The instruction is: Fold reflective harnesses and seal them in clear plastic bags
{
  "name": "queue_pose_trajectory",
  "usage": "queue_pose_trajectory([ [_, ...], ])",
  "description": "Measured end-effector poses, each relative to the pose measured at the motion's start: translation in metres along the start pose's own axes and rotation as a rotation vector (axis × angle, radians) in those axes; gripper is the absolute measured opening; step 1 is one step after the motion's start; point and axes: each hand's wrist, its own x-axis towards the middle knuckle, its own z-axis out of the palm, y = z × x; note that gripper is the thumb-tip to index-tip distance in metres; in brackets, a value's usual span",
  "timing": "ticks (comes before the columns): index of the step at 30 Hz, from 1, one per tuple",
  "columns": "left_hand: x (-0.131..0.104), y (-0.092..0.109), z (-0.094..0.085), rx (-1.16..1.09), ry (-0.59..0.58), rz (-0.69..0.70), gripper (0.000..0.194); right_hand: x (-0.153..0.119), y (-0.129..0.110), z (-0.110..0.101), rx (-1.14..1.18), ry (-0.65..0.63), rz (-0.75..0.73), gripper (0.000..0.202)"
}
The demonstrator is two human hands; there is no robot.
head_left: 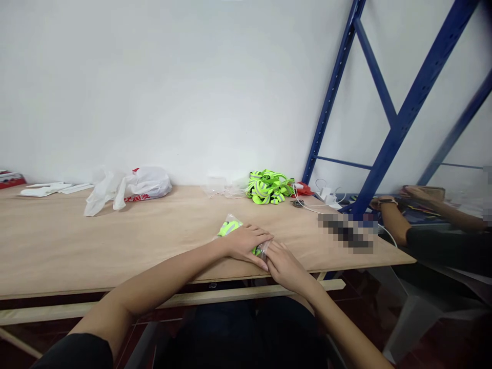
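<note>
Plastic bag [230,226] lies under the flat, open-fingered left hand [246,244]; half-curled right hand [285,264] touches its end, grip hidden.

before you, a light-brown wooden tabletop [184,225] bears white sheets [44,191], a white plastic bag with red lettering [149,183], clear plastic bags [219,188], tangled neon-green straps with silver stripes [268,187] and, nearest you, a clear plastic packet of neon-green strap [230,226].

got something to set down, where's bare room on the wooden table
Widest on the pale wooden tabletop: left of the left hand, in front of the white plastic bag with red print. A smaller patch lies between the right hand and the dark pixelated object. Crowded: back right, with neon-green reflective straps and white plugs.
</note>
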Motion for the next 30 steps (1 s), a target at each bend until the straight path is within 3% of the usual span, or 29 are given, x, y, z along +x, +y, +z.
queue_pose_trajectory([
  [7, 0.000, -0.004, 0.002, -0.019, -0.002, 0.012, 0.091, -0.005, 0.001, 0.007, 0.008, 0.150, -0.037, 0.027],
  [15, 0.000, -0.004, 0.000, -0.053, 0.012, 0.000, 0.086, -0.012, 0.007, 0.018, -0.081, 0.301, -0.019, 0.033],
  [23, -0.001, -0.004, 0.003, 0.010, 0.005, 0.028, 0.088, -0.005, -0.001, 0.002, -0.073, 0.093, -0.051, 0.022],
  [30, 0.000, -0.002, 0.005, 0.062, 0.016, 0.036, 0.088, -0.001, -0.001, -0.003, 0.006, -0.027, -0.078, 0.028],
])
